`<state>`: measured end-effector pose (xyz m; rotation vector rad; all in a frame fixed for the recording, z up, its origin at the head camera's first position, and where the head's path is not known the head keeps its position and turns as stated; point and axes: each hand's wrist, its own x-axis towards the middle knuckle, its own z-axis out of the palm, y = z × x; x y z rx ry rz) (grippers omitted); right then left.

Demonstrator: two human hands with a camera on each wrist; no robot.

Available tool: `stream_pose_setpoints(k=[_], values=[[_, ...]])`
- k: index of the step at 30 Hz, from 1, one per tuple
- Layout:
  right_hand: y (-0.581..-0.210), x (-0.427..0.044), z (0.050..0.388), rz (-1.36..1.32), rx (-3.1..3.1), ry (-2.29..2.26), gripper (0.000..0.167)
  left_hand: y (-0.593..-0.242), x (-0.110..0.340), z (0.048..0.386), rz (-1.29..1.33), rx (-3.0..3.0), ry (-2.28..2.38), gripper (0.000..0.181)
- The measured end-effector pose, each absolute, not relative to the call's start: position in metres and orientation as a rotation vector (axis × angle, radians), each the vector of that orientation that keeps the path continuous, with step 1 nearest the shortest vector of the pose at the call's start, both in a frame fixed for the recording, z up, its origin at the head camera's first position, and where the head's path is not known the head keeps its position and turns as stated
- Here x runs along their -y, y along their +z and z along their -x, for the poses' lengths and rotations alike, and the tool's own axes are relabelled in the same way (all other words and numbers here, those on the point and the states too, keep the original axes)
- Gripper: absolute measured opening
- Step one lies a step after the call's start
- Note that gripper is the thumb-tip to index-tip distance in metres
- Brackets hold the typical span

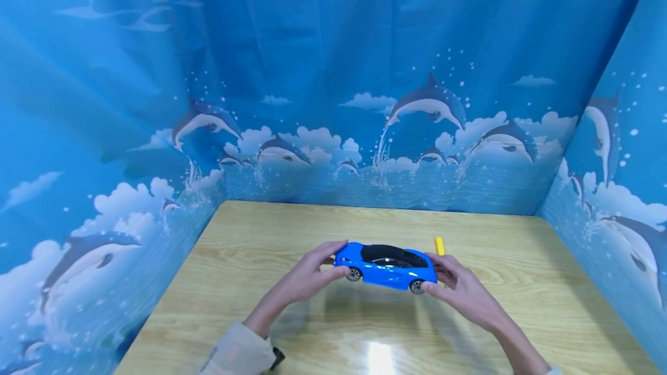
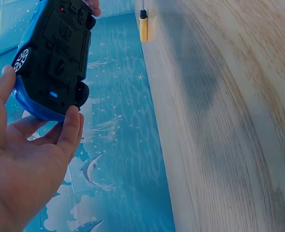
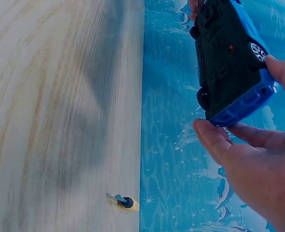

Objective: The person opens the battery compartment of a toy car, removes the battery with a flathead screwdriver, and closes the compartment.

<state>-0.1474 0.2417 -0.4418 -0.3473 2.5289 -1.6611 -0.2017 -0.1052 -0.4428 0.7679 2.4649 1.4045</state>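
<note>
A blue toy car (image 1: 388, 268) with a black roof is held above the table between two hands. The left hand (image 1: 312, 274) grips its left end, thumb on the near side by a wheel; the right hand (image 1: 464, 291) grips the other end the same way. From the left wrist view, the car's black underside (image 2: 55, 53) shows, with the left hand's (image 2: 31, 159) fingers around one end. In the right wrist view the right hand (image 3: 258, 154) pinches the opposite end of the car (image 3: 229, 63), whose underside has a small red spot.
A yellow-handled tool lies on the wooden table (image 1: 250, 259) behind the right hand; its handle (image 2: 143, 29) and thin shaft show in the left wrist view, and its black collar (image 3: 127, 202) in the right wrist view. Blue dolphin-print curtains (image 1: 333, 74) stand around the table.
</note>
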Motion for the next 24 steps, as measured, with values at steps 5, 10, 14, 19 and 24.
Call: stream_pose_setpoints(k=[5, 10, 14, 19, 24], values=[[-0.4423, -0.239, 0.1473, 0.332, -2.538, -1.71, 0.065, -0.4436, 0.1028, 0.2028, -0.75, -2.439, 1.474, 0.064], [-0.4416, -0.2356, 0.1468, 0.285, -2.579, -1.709, 0.063, -0.4439, 0.1012, 0.2029, -0.748, -2.41, 1.537, 0.062], [-0.4415, -0.2342, 0.147, 0.248, -2.589, -1.699, 0.065, -0.4432, 0.1003, 0.2026, -0.741, -2.402, 1.58, 0.06], [-0.4437, -0.235, 0.146, 0.25, -2.517, -1.773, 0.064, -0.4426, 0.1004, 0.2025, -0.729, -2.417, 1.586, 0.057], [-0.4461, -0.2359, 0.1451, 0.279, -2.479, -1.821, 0.061, -0.4435, 0.1008, 0.2024, -0.73, -2.404, 1.617, 0.054]])
